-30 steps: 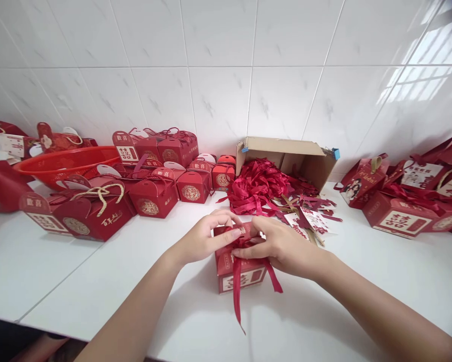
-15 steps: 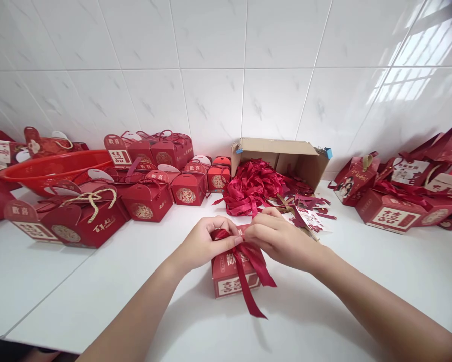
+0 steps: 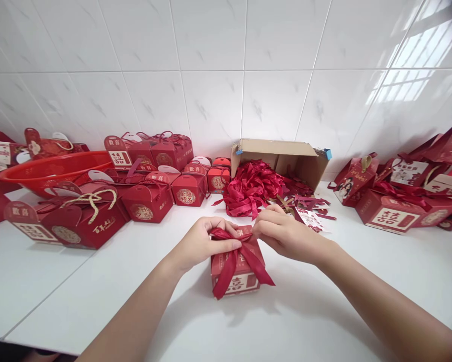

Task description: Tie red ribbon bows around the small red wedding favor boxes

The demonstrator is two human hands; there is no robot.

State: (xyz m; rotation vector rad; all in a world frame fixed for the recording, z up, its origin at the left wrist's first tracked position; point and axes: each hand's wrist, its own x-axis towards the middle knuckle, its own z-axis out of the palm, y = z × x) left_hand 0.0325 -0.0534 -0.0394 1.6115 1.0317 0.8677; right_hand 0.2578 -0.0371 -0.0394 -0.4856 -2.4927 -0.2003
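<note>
Ribbon (image 3: 227, 272) crosses red box (image 3: 243, 269), on white counter (image 3: 293, 311) between both hands. Left hand (image 3: 203, 245) pinches ribbon; right hand (image 3: 286, 234) bunches closed (on ribbon or not, cannot tell). Glossy ribbon could slacken if thumb pressure eases.

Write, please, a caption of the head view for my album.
Two hands at a red ribbon atop a printed red box, ribbons heaped behind.

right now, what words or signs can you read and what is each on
"囍": front of the nearest box, partly behind its ribbon
"囍": front of the ribbon-topped box at right
"囍": end panel of the back-left box
"歡喜": flaps of several boxes at left
Too small or blurred to read surely: gold emblems, gold script, white cards, other print
</note>
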